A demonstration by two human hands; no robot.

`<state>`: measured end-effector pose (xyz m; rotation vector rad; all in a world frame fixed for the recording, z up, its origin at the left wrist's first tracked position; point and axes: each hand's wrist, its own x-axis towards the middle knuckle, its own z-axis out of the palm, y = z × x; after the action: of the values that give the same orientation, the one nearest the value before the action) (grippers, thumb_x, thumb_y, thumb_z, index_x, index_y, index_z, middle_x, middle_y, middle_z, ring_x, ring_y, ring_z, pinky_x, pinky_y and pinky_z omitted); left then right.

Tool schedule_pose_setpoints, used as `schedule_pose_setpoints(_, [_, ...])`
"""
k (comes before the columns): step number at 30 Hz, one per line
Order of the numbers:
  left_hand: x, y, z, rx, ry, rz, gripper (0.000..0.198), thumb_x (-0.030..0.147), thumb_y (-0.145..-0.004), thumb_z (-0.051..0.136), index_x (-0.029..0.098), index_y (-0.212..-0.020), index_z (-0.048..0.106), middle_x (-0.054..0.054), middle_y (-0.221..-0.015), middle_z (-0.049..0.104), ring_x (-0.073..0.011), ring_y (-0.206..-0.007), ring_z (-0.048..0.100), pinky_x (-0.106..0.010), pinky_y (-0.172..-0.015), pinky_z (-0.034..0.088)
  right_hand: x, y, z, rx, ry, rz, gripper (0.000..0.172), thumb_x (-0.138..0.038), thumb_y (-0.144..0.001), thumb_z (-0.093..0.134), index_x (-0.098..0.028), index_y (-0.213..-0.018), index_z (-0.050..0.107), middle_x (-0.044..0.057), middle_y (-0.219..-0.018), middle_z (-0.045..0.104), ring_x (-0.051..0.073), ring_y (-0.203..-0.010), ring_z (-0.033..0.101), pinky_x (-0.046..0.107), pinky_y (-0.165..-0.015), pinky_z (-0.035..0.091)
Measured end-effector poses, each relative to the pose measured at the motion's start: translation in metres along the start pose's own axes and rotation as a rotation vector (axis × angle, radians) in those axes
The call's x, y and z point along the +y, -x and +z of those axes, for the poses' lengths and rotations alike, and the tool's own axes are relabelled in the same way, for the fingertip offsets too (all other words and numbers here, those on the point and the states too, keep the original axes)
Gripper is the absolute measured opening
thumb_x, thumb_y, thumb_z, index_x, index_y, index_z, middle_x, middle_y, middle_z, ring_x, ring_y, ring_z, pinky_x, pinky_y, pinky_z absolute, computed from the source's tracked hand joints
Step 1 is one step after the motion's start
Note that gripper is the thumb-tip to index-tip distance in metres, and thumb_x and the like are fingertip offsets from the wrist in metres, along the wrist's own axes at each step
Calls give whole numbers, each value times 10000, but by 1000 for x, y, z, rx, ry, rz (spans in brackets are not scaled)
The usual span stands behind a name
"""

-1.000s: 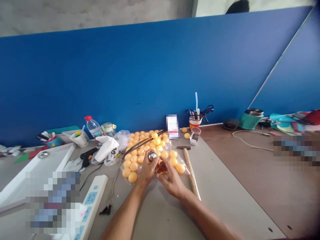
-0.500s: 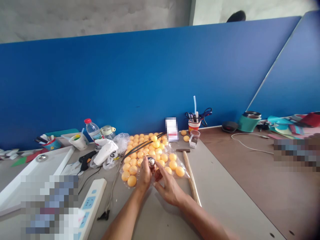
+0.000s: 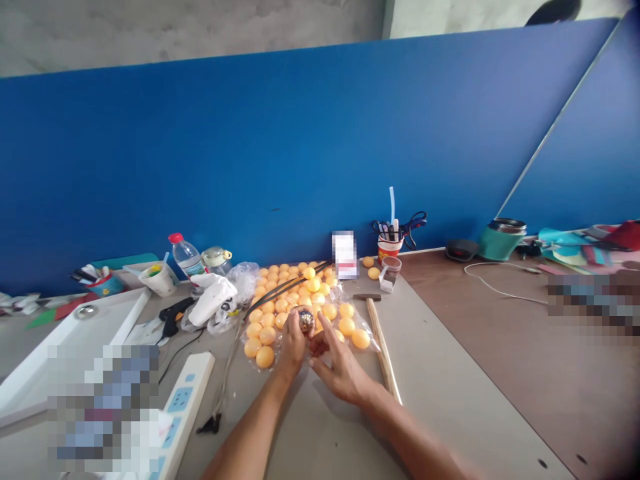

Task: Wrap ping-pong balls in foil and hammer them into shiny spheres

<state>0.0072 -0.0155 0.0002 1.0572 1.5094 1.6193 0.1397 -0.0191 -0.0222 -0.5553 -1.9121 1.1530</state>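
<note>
My left hand [image 3: 292, 348] is closed around a shiny silver ball [image 3: 307, 321], whose mirror-like top shows between thumb and fingers. Just right of it, my right hand [image 3: 345, 371] is open, index finger and thumb apart; I see nothing held in it. Both hands are over the near edge of a clear plastic bag of orange ping-pong balls [image 3: 265, 357]. Dark cable-like strips [image 3: 285, 288] lie across the bag. Beside the bag on the right rests a hammer [image 3: 384, 357] with a wooden handle.
To the left are a power strip [image 3: 187, 393], a glue gun [image 3: 173, 317], a white tray [image 3: 133, 308] and a bottle [image 3: 186, 255]. A cup of pens [image 3: 389, 247] stands at the back. Further right are a teal jar [image 3: 501, 241] and a white cable [image 3: 493, 291]. A blue partition [image 3: 275, 153] closes the back.
My right hand's index finger has drawn away from the silver ball, leaving a gap. My left hand still holds the ball, slightly turned. The camera view has shifted a little.
</note>
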Motion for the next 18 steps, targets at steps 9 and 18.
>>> schedule_pose_setpoints(9, [2, 3, 1, 49, -205, 105, 258, 273, -890, 387, 190, -828, 624, -109, -869, 698, -194, -761, 641, -300, -686, 535, -1, -2, -1, -34, -34, 21, 857, -70, -754, 539, -226, -1513, 173, 31, -932, 561, 175, -830, 556, 367, -799, 500])
schedule_pose_setpoints(18, [-10, -4, -1, 39, 82, -73, 345, 518, -893, 403, 224, -844, 576, -33, -619, 559, -175, -536, 505, -302, -524, 445, 1, 2, 2, -117, 75, -17, 865, -97, -770, 527, -230, -1515, 110, 23, -928, 536, 158, -794, 538, 344, -769, 499])
